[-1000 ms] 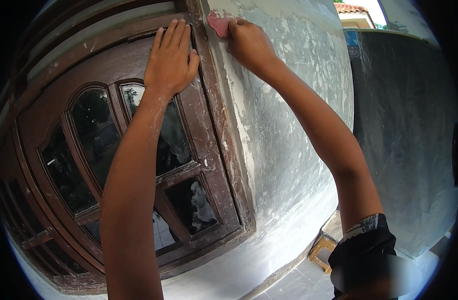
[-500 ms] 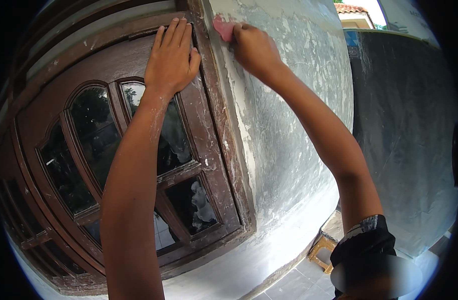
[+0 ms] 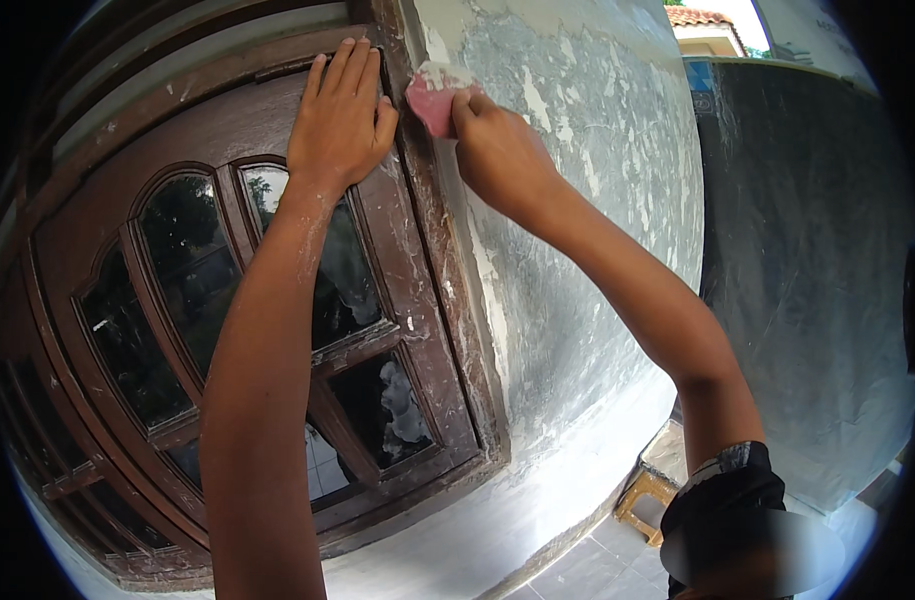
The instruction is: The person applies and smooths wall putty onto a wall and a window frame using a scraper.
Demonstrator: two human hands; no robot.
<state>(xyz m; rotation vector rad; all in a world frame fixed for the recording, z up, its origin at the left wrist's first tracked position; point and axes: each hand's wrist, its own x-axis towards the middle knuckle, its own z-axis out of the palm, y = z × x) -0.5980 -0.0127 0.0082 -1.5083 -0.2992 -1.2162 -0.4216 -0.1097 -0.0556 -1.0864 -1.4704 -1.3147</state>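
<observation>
The two hands are well apart. The left hand (image 3: 339,130) lies flat on the brown wooden window (image 3: 227,120), fingers extended, and holds nothing. The right hand (image 3: 502,155), to its right and slightly lower, pinches a pink scraper (image 3: 432,103) with pale paste (image 3: 445,74) along its upper edge. The scraper is at the edge of the patchy grey wall (image 3: 617,240), just beside the window frame (image 3: 434,215); its pressure I cannot tell. I think light, even pressure and a low angle help the paste lie smoothly. Beneath the right forearm stands a yellowish stool (image 3: 644,490).

A yellow-brown stool (image 3: 653,489) stands on grey floor tiles (image 3: 585,568) near a dark panel (image 3: 807,270), an orange roof (image 3: 699,17) beyond.
</observation>
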